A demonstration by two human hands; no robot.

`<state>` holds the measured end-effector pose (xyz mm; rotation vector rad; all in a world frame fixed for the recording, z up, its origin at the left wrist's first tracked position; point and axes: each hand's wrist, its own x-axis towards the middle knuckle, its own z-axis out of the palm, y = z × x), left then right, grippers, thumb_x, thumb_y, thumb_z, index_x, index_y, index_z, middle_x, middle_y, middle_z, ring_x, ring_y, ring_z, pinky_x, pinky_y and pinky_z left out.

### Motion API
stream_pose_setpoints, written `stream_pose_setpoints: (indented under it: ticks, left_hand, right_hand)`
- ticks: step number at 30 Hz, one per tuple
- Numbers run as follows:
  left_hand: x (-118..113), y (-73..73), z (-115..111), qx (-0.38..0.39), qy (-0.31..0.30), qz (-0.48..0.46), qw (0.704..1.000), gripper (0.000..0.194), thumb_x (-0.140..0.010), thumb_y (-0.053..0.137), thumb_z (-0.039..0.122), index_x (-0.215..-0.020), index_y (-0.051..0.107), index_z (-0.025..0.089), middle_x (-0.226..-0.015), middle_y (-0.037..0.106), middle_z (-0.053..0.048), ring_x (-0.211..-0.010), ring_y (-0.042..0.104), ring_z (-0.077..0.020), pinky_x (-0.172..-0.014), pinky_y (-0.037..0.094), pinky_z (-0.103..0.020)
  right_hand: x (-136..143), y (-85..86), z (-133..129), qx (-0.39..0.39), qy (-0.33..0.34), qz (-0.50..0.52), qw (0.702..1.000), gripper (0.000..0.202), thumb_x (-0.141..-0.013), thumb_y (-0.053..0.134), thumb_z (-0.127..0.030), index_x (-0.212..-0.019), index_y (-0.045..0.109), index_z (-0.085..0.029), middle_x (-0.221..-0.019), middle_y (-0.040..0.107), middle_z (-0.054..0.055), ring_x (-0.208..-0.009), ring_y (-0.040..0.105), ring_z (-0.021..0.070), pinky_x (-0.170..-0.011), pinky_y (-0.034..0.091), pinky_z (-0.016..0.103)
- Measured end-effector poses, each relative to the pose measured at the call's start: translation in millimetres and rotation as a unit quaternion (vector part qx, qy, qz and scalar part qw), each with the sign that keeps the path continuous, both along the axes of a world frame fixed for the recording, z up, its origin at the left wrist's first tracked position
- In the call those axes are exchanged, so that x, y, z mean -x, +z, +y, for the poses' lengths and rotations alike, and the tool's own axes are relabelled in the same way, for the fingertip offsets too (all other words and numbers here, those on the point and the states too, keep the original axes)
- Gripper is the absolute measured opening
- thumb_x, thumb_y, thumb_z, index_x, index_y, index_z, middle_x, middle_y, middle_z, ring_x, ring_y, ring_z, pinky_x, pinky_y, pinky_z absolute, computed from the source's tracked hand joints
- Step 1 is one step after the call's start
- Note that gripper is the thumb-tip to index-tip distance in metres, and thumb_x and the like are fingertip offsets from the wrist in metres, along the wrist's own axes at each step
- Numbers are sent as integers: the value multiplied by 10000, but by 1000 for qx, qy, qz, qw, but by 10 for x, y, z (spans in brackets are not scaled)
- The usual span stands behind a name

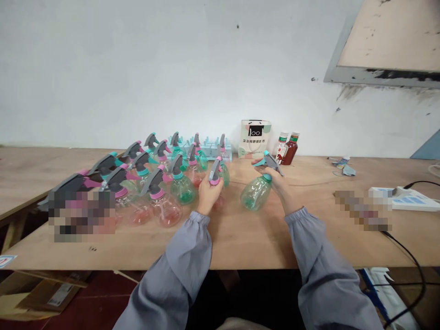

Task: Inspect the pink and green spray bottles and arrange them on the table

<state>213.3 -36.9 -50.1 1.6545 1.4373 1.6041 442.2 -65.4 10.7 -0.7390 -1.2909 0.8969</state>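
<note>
Fingers of my left hand wrap round the neck of a pink spray bottle with a grey and pink trigger head. Most of that bottle's body is hidden behind the hand. On the right, my right hand grips the neck of a green spray bottle, which is tilted, its grey and teal nozzle pointing left. To the left of both hands stand several more bottles in rows, among them a green spray bottle and a pink spray bottle.
A paper bag leans at the wall beside two bottles, one with red-brown contents. A pale blue rack stands behind the spray bottles. At the right of the wooden table lie a white power strip, a cable and a blurred-out object.
</note>
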Motion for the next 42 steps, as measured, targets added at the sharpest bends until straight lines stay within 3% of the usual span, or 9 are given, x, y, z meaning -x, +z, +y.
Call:
stream_pose_setpoints:
  ticks: [6, 12, 17, 20, 25, 31, 36, 39, 42]
  left_hand:
    - [34, -37, 27, 11, -5, 31, 999, 228, -795, 643, 391, -922, 703, 212, -867, 738, -52, -881, 688, -258, -816, 506, -355]
    - [44, -54, 39, 10, -5, 29, 1000, 228, -790, 652, 407, -918, 708, 227, -819, 731, -35, -868, 691, -239, -787, 506, -317]
    - [43, -42, 28, 16, -6, 27, 999, 217, -778, 649, 405, -906, 701, 237, -847, 729, -40, -895, 685, -251, -794, 498, -324]
    - [43, -42, 31, 25, -5, 34, 999, 204, -775, 644, 414, -857, 691, 233, -800, 709, -29, -847, 670, -239, -771, 487, -314]
    - [48, -49, 44, 21, -9, 41, 999, 204, -781, 633, 419, -843, 680, 230, -762, 691, -16, -769, 638, -208, -713, 463, -290]
    - [52, -52, 43, 17, -1, 43, 999, 198, -779, 642, 424, -731, 649, 232, -664, 646, -18, -720, 630, -210, -692, 464, -292]
    - [52, -39, 38, 25, 5, 53, 998, 199, -785, 634, 421, -737, 662, 230, -686, 660, -25, -762, 654, -222, -721, 476, -300]
    - [53, -25, 28, 33, 5, 62, 998, 210, -791, 627, 427, -766, 679, 225, -704, 671, -25, -762, 651, -215, -734, 477, -301]
    - [53, -7, 11, 33, 10, 74, 997, 223, -797, 618, 430, -785, 684, 218, -721, 682, -36, -761, 645, -218, -743, 474, -310]
  right_hand:
    - [274, -28, -136, 41, 41, 64, 996, 101, -507, 558, -220, -607, 564, -234, -604, 588, 4, -750, 659, 227, -744, 555, 369]
    - [337, -59, -230, 85, 113, 75, 987, 253, -458, 554, -210, -699, 624, -233, -695, 677, 24, -799, 672, 256, -769, 544, 399]
    - [287, -131, -188, 93, 45, 98, 990, 159, -472, 560, -207, -625, 590, -237, -623, 633, -4, -648, 593, 184, -646, 501, 319]
    - [261, -176, -160, 126, 56, 92, 986, 149, -479, 552, -207, -623, 583, -229, -603, 627, -3, -619, 571, 172, -588, 469, 296]
    - [272, -206, -164, 88, 89, 114, 986, 318, -471, 557, -181, -770, 652, -232, -777, 721, 14, -785, 654, 207, -706, 517, 326]
    - [291, -236, -132, 101, 19, 90, 991, 132, -469, 556, -222, -600, 569, -236, -580, 597, -1, -648, 607, 203, -664, 519, 354]
    - [367, -249, -144, 93, 71, 74, 990, 256, -468, 557, -222, -715, 614, -256, -715, 690, 8, -826, 671, 257, -740, 530, 379]
    - [365, -297, -118, 92, 31, 79, 992, 252, -496, 564, -211, -737, 620, -255, -759, 699, -7, -832, 666, 221, -776, 513, 349]
    - [295, -335, -71, 108, -24, 102, 989, 153, -499, 556, -219, -650, 574, -238, -648, 626, -22, -687, 612, 172, -706, 493, 316]
